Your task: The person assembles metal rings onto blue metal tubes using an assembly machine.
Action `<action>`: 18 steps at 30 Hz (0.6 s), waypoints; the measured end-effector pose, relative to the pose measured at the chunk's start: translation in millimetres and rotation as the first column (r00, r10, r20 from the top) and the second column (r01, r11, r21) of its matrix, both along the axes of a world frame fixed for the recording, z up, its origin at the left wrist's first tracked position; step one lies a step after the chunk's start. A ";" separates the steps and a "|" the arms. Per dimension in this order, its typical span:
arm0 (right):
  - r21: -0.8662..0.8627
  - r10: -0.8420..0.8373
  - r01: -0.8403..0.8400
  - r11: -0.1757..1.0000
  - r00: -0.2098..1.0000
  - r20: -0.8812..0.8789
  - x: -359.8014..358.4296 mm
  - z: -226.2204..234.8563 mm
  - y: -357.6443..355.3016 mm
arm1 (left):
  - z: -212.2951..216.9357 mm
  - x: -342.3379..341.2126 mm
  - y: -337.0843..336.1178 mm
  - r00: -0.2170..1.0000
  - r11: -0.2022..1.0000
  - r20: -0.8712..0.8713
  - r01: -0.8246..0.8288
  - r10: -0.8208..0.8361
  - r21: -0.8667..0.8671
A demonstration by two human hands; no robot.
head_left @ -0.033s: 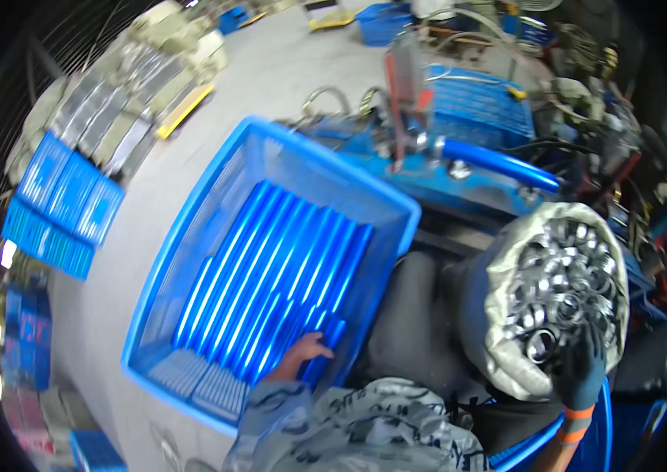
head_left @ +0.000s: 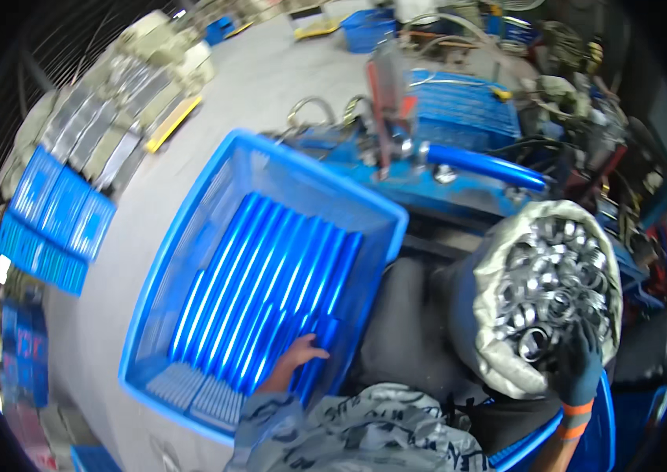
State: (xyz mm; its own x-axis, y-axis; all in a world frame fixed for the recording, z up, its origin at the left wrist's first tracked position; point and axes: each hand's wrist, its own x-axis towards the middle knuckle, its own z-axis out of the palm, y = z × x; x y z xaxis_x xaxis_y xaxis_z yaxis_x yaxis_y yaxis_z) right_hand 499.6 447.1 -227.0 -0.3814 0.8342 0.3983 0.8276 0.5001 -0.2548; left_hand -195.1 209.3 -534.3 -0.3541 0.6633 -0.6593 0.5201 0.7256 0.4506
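My bare left hand (head_left: 300,358) reaches into a large blue plastic crate (head_left: 162,271) and lies over the near right part of a layer of shiny blue tubes (head_left: 258,267). Its thumb and a finger show apart; the other fingers are partly hidden. To the right, my right hand (head_left: 577,366), in a dark glove with an orange band at the wrist, rests on shiny metal rings (head_left: 557,275) in a pale cloth sack (head_left: 491,303). Its fingers look stretched over the rings, though the dark tips blend in. One ring (head_left: 534,344) stands just left of the glove.
Beyond the crate stands a blue machine bench (head_left: 459,189) with another blue tube (head_left: 483,164) on it. Past the bench is a blue basket (head_left: 463,110). Stacked blue crates (head_left: 54,212) and wrapped bundles (head_left: 89,110) line the left. My leg (head_left: 396,330) is between crate and sack.
The view has shifted slightly, so the crate and bench appear a little further left and lower. Both hands stay in nearly the same places, at the tubes and the rings.
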 end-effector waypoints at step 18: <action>-0.228 -0.390 -0.543 0.808 -0.203 -0.898 -2.9 34.6 -12.5 | 442.6 344.3 248.1 0.586 0.068 -0.548 0.718 -0.597 0.693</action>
State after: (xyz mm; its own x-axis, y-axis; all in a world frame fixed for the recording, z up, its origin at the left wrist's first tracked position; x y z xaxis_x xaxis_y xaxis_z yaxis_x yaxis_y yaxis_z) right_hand 496.7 434.6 -192.4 -0.0516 0.9987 0.0023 -0.6471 -0.0317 -0.7618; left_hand 149.2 457.5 -91.7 0.5170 0.7836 0.3445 0.6557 -0.6212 0.4291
